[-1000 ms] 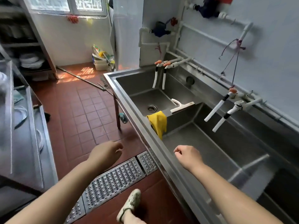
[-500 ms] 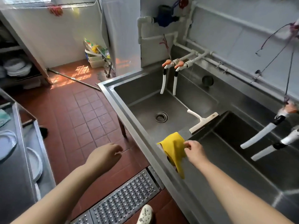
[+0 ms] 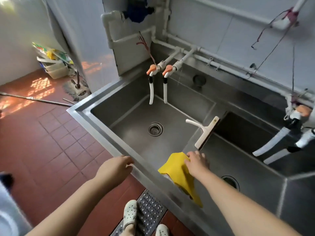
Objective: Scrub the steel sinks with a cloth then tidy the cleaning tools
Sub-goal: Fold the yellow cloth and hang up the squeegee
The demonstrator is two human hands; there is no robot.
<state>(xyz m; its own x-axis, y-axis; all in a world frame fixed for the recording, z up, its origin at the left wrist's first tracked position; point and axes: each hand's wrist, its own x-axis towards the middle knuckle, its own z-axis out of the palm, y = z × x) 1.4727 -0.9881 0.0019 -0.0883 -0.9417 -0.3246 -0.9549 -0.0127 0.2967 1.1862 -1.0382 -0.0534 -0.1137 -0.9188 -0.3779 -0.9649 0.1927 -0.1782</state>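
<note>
While the right hand [image 3: 196, 163] lies on the upper edge of the yellow cloth [image 3: 180, 174], its fingers are bent down over the fabric and appear to grip it, though the fingertips are hidden behind the hand. Cloth is draped over the divider between the two steel basins, at the near end by the front rim [image 3: 119, 150]; its lower corner hangs down on the right basin [image 3: 252, 167] side. Left hand [image 3: 115, 167] holds nothing: fingers loosely curled, fingertips at the front rim of the left basin [image 3: 136, 120]; contact with the rim cannot be confirmed. White squeegee [image 3: 205, 132] rests on the same divider farther back, blade lying along the divider, handle projecting over the left basin, apart from the cloth. Left basin has a round drain [image 3: 155, 129] near its centre; a second drain [image 3: 231, 182] shows in the right basin, just beside the right forearm. Two orange-handled taps [image 3: 159, 69] with white hoses hang over the back of the left basin; two more hoses [image 3: 279, 143] hang over the right basin. Floor is red tile [image 3: 51, 142]; a perforated metal drain grate [image 3: 148, 210] runs below the sink front, with two white perforated shoes [image 3: 130, 213] on it.
</note>
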